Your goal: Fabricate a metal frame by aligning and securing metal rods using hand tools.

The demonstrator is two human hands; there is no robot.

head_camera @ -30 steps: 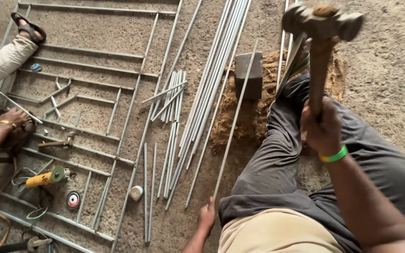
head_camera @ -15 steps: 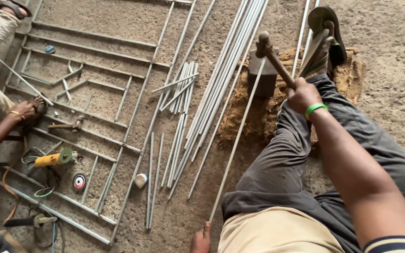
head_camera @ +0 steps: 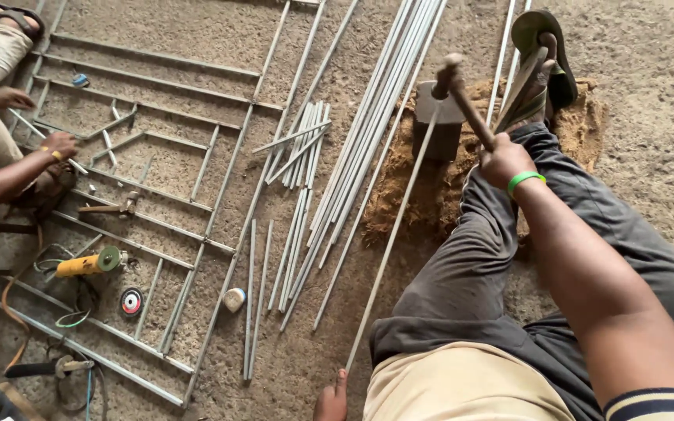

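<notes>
Right hand (head_camera: 506, 160), wearing a green wristband, is clamped around the wooden handle of a hammer (head_camera: 462, 97), whose head sits at or just above the top of a dark metal block (head_camera: 440, 125) standing in a patch of loose sawdust on the floor. Left hand (head_camera: 331, 401) shows only at the bottom edge of the view, fingers pinching or pressing the near end of a thin steel rod (head_camera: 391, 242); whether it grips fully around the rod I cannot tell. That rod's long axis runs away from the person, from the left hand up and slightly rightward to the block, where its far end lies at the hammer head. So the working end of the rod lies ahead of the right hand and well apart from the left, with the right hand much the nearer. The rod looks slim, straight, pale grey and dull. Just left of it lies a long bundle of similar rods (head_camera: 368, 117), roughly parallel, and further left a flat welded frame (head_camera: 157, 195) on the floor. A second person's hand (head_camera: 60, 144) rests on that frame, near a yellow angle grinder (head_camera: 87, 263) and a small hammer (head_camera: 111, 207).
</notes>
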